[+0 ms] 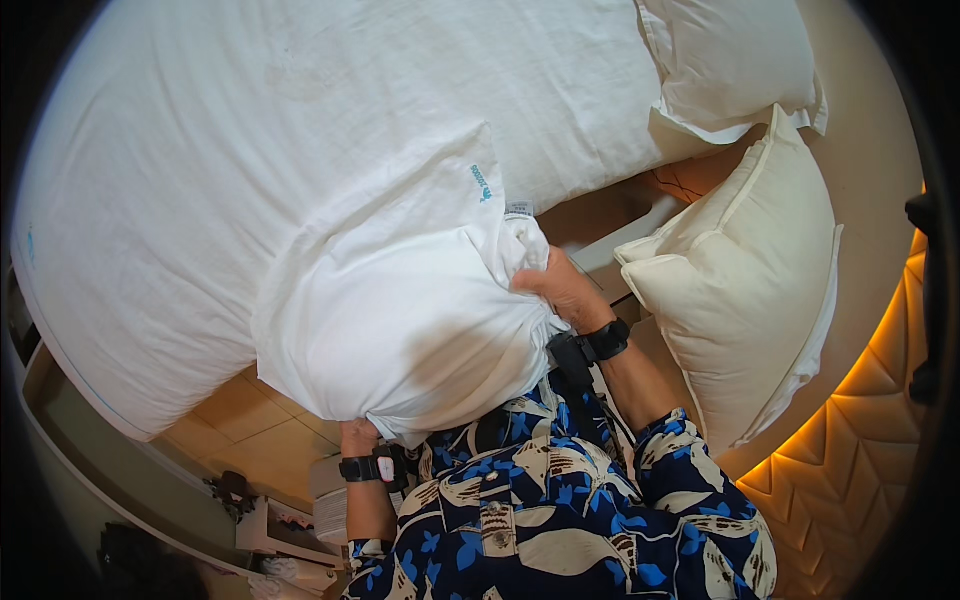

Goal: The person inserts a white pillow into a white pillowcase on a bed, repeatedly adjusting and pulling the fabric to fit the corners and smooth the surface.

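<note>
A white pillow in a cloth pillowcase point(397, 315) lies against my body, at the near edge of the bed. My right hand point(559, 281) grips the bunched cloth at its right end, thumb on top. At the lower left corner is my left hand point(360, 435), its fingers mostly hidden under the cloth, which it seems to pinch. A corner flap of the case bearing blue print spreads over the white bed cover point(225, 150). A small printed tag point(519, 208) shows beside the bunched opening. Both wrists wear black bands.
An uncovered cream pillow point(739, 292) leans at the right, beside the curved headboard point(862, 187). Another white pillow point(735, 60) lies at the upper right. Tiled floor point(240, 412) shows at lower left, near a small open drawer unit point(289, 529) holding items. A cable runs behind the bed.
</note>
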The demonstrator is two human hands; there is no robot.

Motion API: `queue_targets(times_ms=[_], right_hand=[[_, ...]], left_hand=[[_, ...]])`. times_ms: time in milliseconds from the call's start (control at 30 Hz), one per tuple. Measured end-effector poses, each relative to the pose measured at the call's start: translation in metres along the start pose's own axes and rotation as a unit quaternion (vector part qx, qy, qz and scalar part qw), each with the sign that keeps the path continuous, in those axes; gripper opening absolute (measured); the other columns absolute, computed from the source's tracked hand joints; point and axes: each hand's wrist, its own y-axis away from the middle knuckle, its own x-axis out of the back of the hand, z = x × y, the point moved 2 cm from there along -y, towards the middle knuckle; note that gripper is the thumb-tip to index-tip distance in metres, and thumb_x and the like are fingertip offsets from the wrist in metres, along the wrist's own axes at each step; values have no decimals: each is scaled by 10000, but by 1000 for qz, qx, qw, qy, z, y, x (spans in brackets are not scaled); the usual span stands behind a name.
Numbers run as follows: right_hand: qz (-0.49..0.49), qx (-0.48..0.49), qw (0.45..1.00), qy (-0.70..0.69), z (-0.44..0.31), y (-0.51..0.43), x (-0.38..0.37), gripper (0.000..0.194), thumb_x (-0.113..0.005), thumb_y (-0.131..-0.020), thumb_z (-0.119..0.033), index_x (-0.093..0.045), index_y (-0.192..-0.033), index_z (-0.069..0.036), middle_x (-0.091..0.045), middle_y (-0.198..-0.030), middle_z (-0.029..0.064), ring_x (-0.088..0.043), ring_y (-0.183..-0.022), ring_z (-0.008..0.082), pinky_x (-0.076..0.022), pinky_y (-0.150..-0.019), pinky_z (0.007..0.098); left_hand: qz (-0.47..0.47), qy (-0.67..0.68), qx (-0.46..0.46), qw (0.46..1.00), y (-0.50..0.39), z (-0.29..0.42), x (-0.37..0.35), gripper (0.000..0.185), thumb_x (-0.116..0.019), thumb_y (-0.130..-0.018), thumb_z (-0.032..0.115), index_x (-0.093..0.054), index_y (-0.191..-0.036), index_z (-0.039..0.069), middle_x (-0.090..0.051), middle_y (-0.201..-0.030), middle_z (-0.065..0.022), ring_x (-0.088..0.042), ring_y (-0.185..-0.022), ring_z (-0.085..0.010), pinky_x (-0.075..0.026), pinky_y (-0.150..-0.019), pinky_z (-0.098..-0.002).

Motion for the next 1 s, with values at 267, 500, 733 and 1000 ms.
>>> queue_targets(times_ms=[267, 500, 733, 1000], right_hand=[[81, 41, 984, 151, 4, -18, -14, 281, -660, -704, -73, -590, -961, 20, -609, -854, 27, -551, -769, 88, -444, -697, 237], [75, 3, 989, 127, 13, -32, -6, 216, -655, -732, -113, -623, -888, 33, -627, -790, 38, -567, -677, 90, -457, -622, 234], [75, -48, 985, 149, 11, -27, -11, 233, -648, -755, -136, -624, -914, 32, -631, -794, 48, -572, -686, 101, -462, -628, 240], [-86, -34, 982, 166, 23, 16, -68, 226, -657, -755, -179, -612, -891, -5, -608, -784, 23, -540, -724, 87, -426, -652, 232]], left_hand=[[1, -3, 5, 1000, 2, 1, 1, 428, -419, -899, 318, -409, -1216, 30, -447, -1243, -157, -462, -1093, -324, -417, -904, -485], [7, -4, 7, 1000, 1, -2, 5, 425, -414, -901, 316, -411, -1214, 28, -449, -1241, -157, -464, -1090, -324, -417, -904, -485], [20, -14, 5, 1000, -2, -3, 17, 423, -408, -902, 315, -413, -1211, 26, -451, -1238, -157, -466, -1088, -324, -417, -903, -485], [37, -43, 0, 998, -1, 9, 29, 420, -402, -903, 313, -416, -1207, 24, -453, -1235, -157, -468, -1084, -323, -417, -903, -485]])
